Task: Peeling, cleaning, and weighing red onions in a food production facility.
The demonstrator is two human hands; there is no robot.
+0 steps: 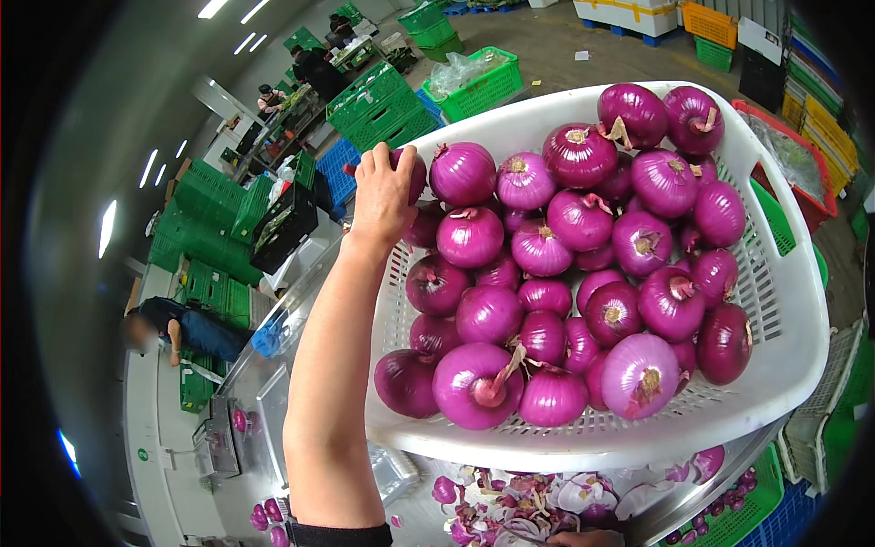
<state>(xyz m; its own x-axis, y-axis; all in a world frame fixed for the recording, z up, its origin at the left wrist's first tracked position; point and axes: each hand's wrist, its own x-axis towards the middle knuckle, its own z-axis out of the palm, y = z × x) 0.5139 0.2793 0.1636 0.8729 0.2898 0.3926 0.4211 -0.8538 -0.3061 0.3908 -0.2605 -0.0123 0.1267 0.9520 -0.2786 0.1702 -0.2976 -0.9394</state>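
My left hand (385, 186) reaches over the left rim of a white plastic basket (595, 448). Its fingers are closed around a red onion (417, 179), partly covered by the hand. Many more glossy red onions (489, 314) fill the slotted basket, some with dry stems. At the bottom edge, only a small part of my right hand (588, 539) shows, beside a heap of onion skins and trimmings (519, 502). A thin edge beside its fingers may be a blade; its grip is cut off by the frame.
The basket stands over a stainless steel table (424, 482). Peeled onions (266, 513) lie at lower left, and a green crate (759, 496) holds more at lower right. Green crates (379, 102) are stacked beyond. A person (198, 328) stands at left; others work at the back.
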